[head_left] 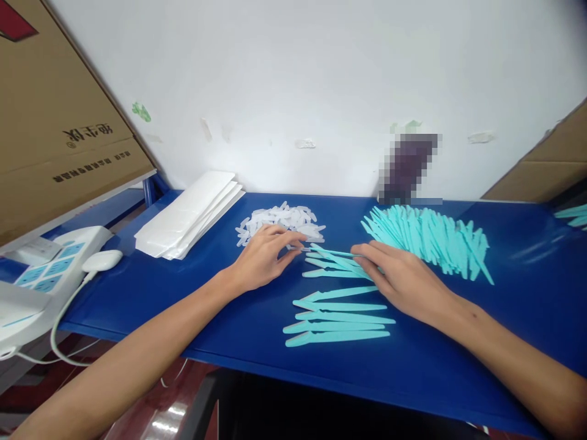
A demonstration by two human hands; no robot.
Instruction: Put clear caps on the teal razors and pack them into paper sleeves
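My right hand (406, 278) pinches the handle of a turquoise eyebrow razor (337, 252), its blade end toward the left. My left hand (266, 256) is closed at the fingertips on a small whitish blade cap (296, 247), at the tip of that razor. Whether the cap is on the blade is too small to tell. Just below, several razors (339, 318) lie in a loose column, handles to the right. Behind my left hand is a heap of translucent caps (288, 217). Beyond my right hand lies a large pile of turquoise razors (426, 238).
A stack of white packets (188, 214) lies at the back left of the blue table (220, 324). A power strip (55, 263) with a white plug and cable stands at the left edge. Cardboard boxes (68, 116) flank the table. A pixelated dark object (408, 168) leans on the wall.
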